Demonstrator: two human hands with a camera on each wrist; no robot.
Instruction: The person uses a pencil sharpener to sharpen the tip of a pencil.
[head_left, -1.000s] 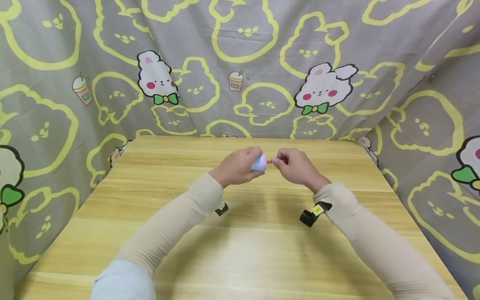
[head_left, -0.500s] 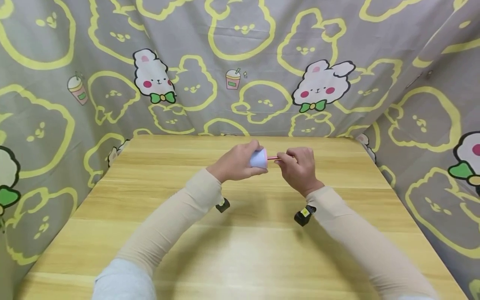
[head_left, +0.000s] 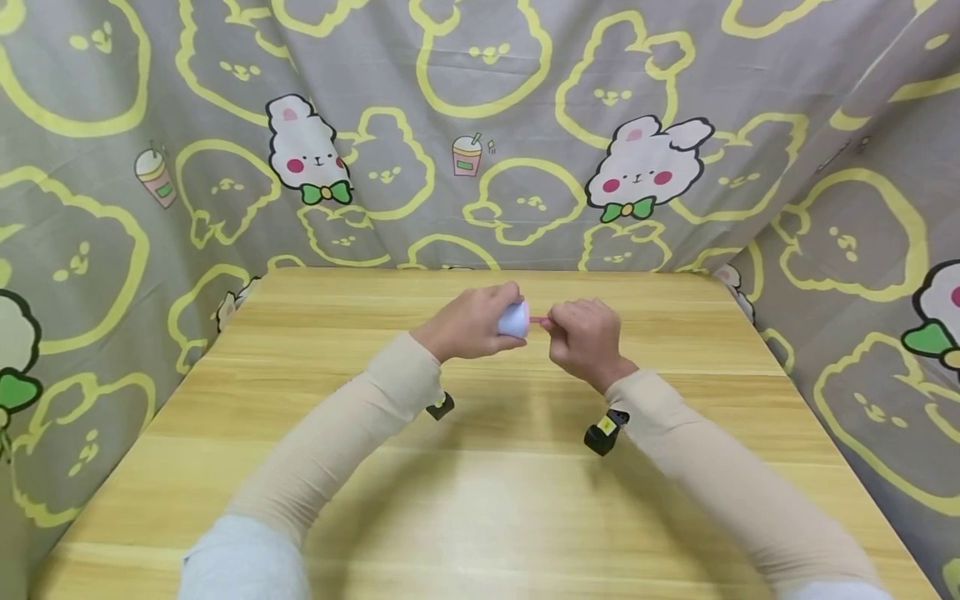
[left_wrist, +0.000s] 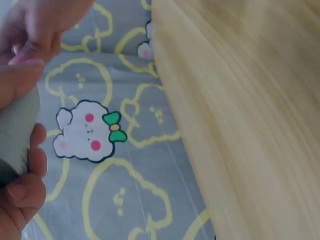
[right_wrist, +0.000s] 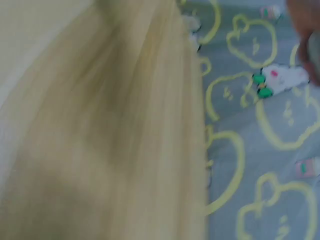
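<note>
Turning and edging closer since half a second ago, the right hand (head_left: 588, 337) grips the pink stick (head_left: 537, 320) at the right end of the cup (head_left: 513, 320), held by the left hand (head_left: 467, 323) above the bench's (head_left: 480, 517) far middle, suggesting twisting work underway.

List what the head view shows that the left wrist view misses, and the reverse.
Only the head view: both beige sleeves, the black devices at the wrists, and a clear stretch of pink stick between the cup and the right hand.

Only the left wrist view: several fingers side by side along the cup, and a dark patch at its lower end in that picture.

Both: the left hand gripping the cup, the right hand nearby, the wooden table and the printed fabric.
</note>
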